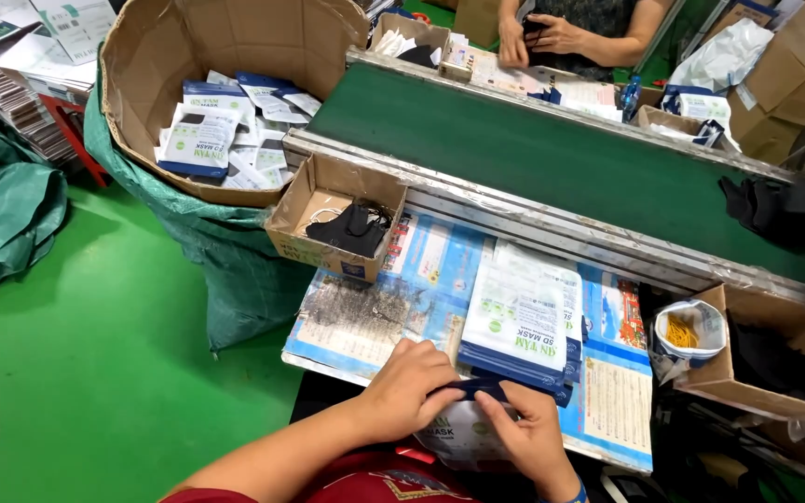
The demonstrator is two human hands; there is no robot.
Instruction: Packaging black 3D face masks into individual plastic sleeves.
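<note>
Packing step: our left hand (409, 387) and right hand (525, 430) pinch the dark-blue top edge of a white plastic mask pouch (463, 430) near the surface (356, 326); sealing it likely demands aligned edges.

Both hands, left hand (409, 384) and right hand (525, 430), pinch a white mask pouch (458, 438) beside a pouch stack (519, 326) below the green conveyor belt (533, 154).
</note>
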